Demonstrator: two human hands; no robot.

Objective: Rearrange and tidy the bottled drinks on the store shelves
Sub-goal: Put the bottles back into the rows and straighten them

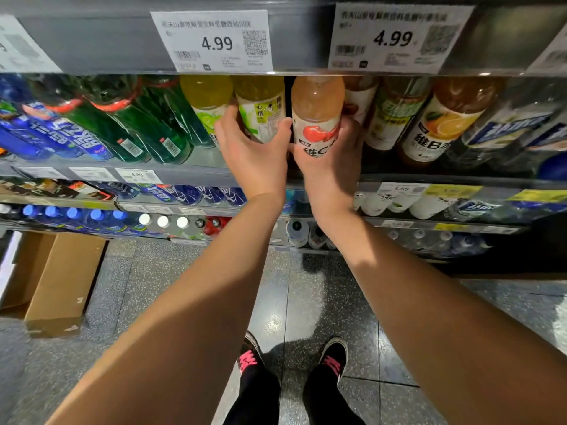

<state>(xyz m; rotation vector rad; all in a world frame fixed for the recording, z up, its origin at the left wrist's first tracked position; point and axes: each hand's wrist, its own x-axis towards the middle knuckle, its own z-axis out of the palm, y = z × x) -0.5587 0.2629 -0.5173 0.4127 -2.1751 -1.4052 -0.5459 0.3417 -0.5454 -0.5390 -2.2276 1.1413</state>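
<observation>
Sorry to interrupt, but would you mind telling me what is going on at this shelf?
A person is tidying a shelf of bottled drinks. The right hand grips a peach-coloured bottle at the shelf front, while the left hand holds a yellow-green bottle beside it. Both bottles stand upright in the row, under the 4.99 price tags.

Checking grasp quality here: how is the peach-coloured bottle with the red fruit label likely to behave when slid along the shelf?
The peach-coloured bottle looks full, so probably heavyish. Tall and narrow, it may tip if pushed high. The right hand grips its lower label, likely steadying it.
</observation>
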